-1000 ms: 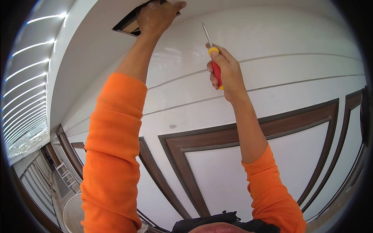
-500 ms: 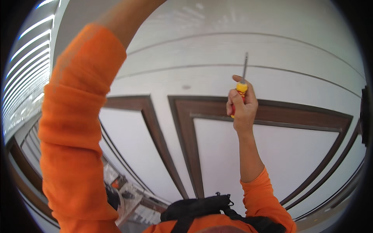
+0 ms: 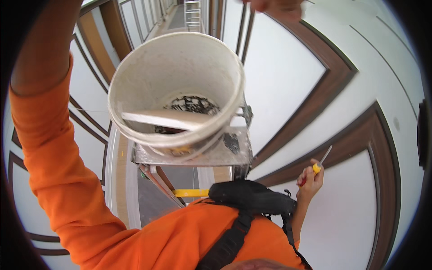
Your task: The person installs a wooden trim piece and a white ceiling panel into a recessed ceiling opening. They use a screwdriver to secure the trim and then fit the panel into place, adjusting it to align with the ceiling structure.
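My right hand (image 3: 307, 185) is closed around the handle of a screwdriver (image 3: 317, 168) with a yellow and red grip. Its metal shaft points up and to the right, in front of the brown-framed wall panel. My left arm is raised along the left side and runs out of the picture at the top. At the top edge shows part of a hand (image 3: 276, 6), apparently my left; its fingers are blurred and cut off. Before me a white bucket (image 3: 180, 58) stands on a stepladder's top (image 3: 211, 153). A pale flat strip (image 3: 168, 119) lies inside it, above dark stains on the bottom.
White wall panels with brown trim (image 3: 328, 85) run close along the right. More panelling (image 3: 87, 148) lines the left side. Another ladder (image 3: 192, 15) stands far down the corridor. A black harness strap (image 3: 229, 240) crosses my orange top.
The view has swung down and left from the upper wall to the bucket and stepladder. My right hand, still holding the screwdriver, now appears lower and farther right.
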Action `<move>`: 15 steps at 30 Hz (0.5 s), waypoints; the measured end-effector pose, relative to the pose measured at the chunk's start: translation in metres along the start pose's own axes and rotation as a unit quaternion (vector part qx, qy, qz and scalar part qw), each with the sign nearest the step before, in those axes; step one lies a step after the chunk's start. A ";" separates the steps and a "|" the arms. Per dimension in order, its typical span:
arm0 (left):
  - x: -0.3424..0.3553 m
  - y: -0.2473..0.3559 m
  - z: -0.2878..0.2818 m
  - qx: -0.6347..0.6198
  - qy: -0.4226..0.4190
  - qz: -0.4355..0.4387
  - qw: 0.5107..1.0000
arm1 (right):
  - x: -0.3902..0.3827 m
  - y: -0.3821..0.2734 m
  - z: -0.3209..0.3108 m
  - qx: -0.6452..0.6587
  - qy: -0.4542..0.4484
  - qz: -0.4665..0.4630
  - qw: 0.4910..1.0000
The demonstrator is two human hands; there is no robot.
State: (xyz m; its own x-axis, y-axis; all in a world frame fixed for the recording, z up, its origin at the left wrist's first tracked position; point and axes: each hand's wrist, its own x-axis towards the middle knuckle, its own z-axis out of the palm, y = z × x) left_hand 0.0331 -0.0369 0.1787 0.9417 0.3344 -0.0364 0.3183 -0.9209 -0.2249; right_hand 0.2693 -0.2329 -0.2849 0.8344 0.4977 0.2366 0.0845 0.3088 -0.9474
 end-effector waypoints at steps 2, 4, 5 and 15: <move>-0.017 -0.024 0.015 -0.024 -0.101 -0.071 0.992 | 0.006 0.010 0.004 -0.037 0.002 0.027 0.999; -0.029 -0.041 0.035 -0.039 -0.166 -0.120 0.978 | 0.013 0.015 0.009 -0.028 0.002 0.031 0.999; -0.034 -0.053 0.057 0.027 -0.136 -0.055 0.989 | 0.015 0.016 0.013 -0.021 -0.001 0.037 0.999; -0.006 -0.062 0.151 0.049 -0.187 -0.011 0.981 | 0.020 0.022 0.003 -0.169 -0.050 -0.002 0.984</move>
State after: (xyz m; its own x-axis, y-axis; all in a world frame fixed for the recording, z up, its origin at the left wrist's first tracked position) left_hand -0.0083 0.0484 0.0455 0.8232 0.4211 -0.3809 0.3093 -0.8951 -0.3211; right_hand 0.2864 -0.2139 -0.2999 0.7771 0.5797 0.2452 0.2787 0.0324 -0.9598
